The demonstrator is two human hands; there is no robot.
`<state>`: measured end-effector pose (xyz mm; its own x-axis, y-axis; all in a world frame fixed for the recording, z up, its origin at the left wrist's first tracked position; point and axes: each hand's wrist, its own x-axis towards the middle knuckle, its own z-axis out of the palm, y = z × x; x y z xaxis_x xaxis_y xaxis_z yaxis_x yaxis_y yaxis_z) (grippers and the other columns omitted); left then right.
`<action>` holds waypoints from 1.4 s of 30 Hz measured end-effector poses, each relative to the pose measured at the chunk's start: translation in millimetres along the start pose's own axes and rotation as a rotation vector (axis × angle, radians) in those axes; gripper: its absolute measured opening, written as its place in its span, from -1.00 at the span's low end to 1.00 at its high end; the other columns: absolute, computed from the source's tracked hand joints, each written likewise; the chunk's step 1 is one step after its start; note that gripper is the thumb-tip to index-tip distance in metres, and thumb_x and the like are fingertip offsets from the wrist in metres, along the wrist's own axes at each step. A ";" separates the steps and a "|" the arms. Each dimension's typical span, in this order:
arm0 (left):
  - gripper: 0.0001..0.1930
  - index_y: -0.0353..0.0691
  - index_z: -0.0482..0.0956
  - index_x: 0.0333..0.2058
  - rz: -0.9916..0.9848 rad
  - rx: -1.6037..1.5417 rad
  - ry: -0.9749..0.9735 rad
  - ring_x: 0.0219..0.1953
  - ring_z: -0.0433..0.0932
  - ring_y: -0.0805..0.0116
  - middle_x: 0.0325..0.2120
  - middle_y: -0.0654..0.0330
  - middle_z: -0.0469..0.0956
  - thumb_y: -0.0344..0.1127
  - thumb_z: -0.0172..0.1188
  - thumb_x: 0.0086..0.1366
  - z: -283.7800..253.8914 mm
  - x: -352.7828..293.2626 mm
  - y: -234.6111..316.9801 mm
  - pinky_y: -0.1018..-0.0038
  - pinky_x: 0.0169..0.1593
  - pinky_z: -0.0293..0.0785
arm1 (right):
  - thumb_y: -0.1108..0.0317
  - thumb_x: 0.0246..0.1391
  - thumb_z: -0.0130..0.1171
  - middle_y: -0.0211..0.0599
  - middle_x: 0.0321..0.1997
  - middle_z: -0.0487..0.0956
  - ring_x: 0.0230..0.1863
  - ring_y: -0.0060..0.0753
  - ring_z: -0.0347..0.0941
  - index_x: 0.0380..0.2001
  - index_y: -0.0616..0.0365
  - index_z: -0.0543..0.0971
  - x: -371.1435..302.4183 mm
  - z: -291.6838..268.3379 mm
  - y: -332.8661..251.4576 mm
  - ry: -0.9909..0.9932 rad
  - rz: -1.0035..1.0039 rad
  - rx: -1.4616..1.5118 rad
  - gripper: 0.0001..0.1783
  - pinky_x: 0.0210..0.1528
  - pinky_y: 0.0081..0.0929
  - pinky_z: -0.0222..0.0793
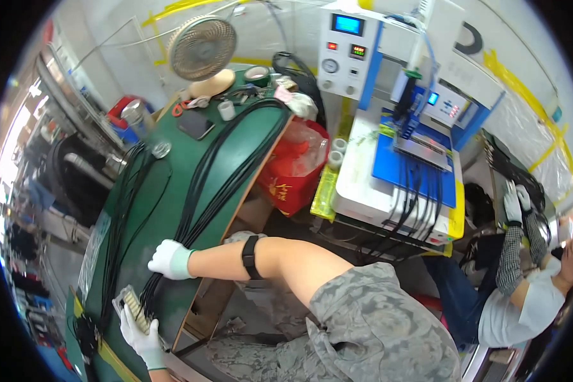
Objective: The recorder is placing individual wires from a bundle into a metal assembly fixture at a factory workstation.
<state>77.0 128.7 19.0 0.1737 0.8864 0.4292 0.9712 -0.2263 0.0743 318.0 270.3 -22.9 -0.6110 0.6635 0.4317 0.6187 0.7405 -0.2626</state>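
Both my hands wear white gloves and are over the green table (102, 290). My left hand (140, 339) grips a narrow fixture (135, 307) with a row of pale yellowish pieces in it, thumb on one side and fingers on the other. Black cable ends run into the fixture's side. Just above it my right hand (170, 260) is closed around the bundle of black cables (200, 204), its fingertips partly hidden. From there the bundle stretches up the table and loops back at the far end. Another bundle of black cables (114, 235) lies along the table's left side.
A fan (202, 48), a phone (196, 125), tape rolls (257, 75) and a clear glass jar (161, 149) stand or lie on the table. A red bag (293, 184) is beside it. Rightward is a bench machine (420, 137) with cables; a co-worker (522, 299) sits at far right.
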 end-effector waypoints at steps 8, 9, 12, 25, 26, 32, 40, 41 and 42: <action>-0.40 -0.30 0.34 0.19 -0.313 -0.306 0.085 0.25 0.23 -0.01 0.21 -0.08 0.27 -0.42 0.22 0.13 -12.8 -87.7 -38.6 0.22 0.31 0.10 | 0.34 -0.17 0.12 -0.23 -0.48 0.60 -0.36 -0.10 0.57 -0.44 -0.02 0.56 3.5 -17.7 -13.5 -0.071 -0.005 0.044 -0.86 -0.31 -0.15 0.45; -0.44 -0.33 0.38 0.15 -0.340 -0.197 0.096 0.24 0.25 0.01 0.18 -0.08 0.31 -0.41 0.22 0.14 -23.9 -78.4 -19.5 0.23 0.31 0.12 | 0.33 -0.15 0.11 -0.24 -0.45 0.61 -0.36 -0.10 0.57 -0.43 -0.06 0.58 -1.5 -23.4 -10.3 -0.016 -0.038 0.031 -0.87 -0.30 -0.16 0.46; -0.56 -0.26 0.46 0.10 -0.315 -0.307 0.094 0.18 0.33 0.04 0.07 -0.04 0.44 -0.37 0.19 0.22 -7.0 -81.8 -26.1 0.25 0.26 0.18 | 0.21 -0.06 0.15 -0.28 -0.43 0.61 -0.33 -0.09 0.56 -0.42 -0.12 0.61 -7.1 -26.8 6.8 -0.002 -0.003 -0.047 -0.89 -0.28 -0.14 0.44; -0.43 -0.30 0.34 0.18 -0.561 0.073 0.147 0.22 0.21 -0.15 0.16 -0.14 0.29 -0.07 0.07 0.30 16.4 -87.1 57.6 0.11 0.35 -0.01 | 0.19 -0.07 0.26 -0.30 -0.39 0.57 -0.25 -0.14 0.49 -0.25 -0.06 0.55 -3.9 -23.0 11.4 -0.039 -0.099 0.036 -0.72 -0.19 -0.25 0.40; -0.39 -0.30 0.34 0.17 -0.550 0.064 0.185 0.22 0.20 -0.17 0.16 -0.16 0.27 -0.02 0.12 0.26 18.1 -85.2 66.9 0.10 0.35 -0.01 | 0.16 -0.09 0.29 -0.29 -0.39 0.56 -0.25 -0.13 0.48 -0.23 -0.04 0.56 -4.3 -24.4 9.7 -0.059 -0.144 0.013 -0.69 -0.18 -0.26 0.40; -0.20 -0.31 0.36 0.16 -0.575 -0.006 0.138 0.23 0.21 -0.10 0.14 -0.18 0.28 0.15 0.27 0.08 6.9 -77.0 89.2 0.03 0.36 -0.07 | 0.01 -0.22 0.38 -0.24 -0.33 0.58 -0.21 -0.12 0.48 -0.20 0.04 0.59 1.3 -36.0 -8.6 -0.192 -0.212 0.177 -0.49 -0.13 -0.29 0.39; -0.11 -0.29 0.36 0.17 -0.495 -0.108 0.172 0.26 0.19 -0.06 0.15 -0.12 0.28 0.17 0.37 -0.06 11.4 -82.6 83.6 -0.08 0.37 -0.16 | -0.02 -0.24 0.39 -0.27 -0.26 0.60 -0.16 -0.13 0.48 -0.26 0.02 0.63 28.6 -21.3 8.6 -0.195 -0.020 0.419 -0.53 -0.06 -0.29 0.38; -0.11 -0.28 0.36 0.17 -0.511 -0.100 0.189 0.27 0.19 -0.05 0.15 -0.11 0.29 0.17 0.38 -0.07 14.1 -82.4 86.1 -0.10 0.36 -0.18 | 0.01 -0.23 0.38 -0.29 -0.27 0.60 -0.16 -0.14 0.47 -0.29 0.00 0.63 29.5 -20.2 6.0 -0.080 -0.051 0.378 -0.57 -0.07 -0.29 0.38; -0.11 -0.27 0.37 0.17 -0.533 -0.085 0.206 0.27 0.19 -0.04 0.14 -0.11 0.29 0.16 0.39 -0.08 15.1 -83.2 87.5 -0.12 0.36 -0.20 | 0.03 -0.22 0.38 -0.31 -0.29 0.60 -0.17 -0.16 0.47 -0.32 -0.01 0.64 31.9 -19.5 -0.7 0.032 -0.088 0.343 -0.61 -0.09 -0.29 0.38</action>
<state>150.0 41.2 -23.8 -0.3792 0.7922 0.4781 0.8980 0.1904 0.3968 307.7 288.9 7.9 -0.6354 0.5956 0.4915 0.3589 0.7913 -0.4950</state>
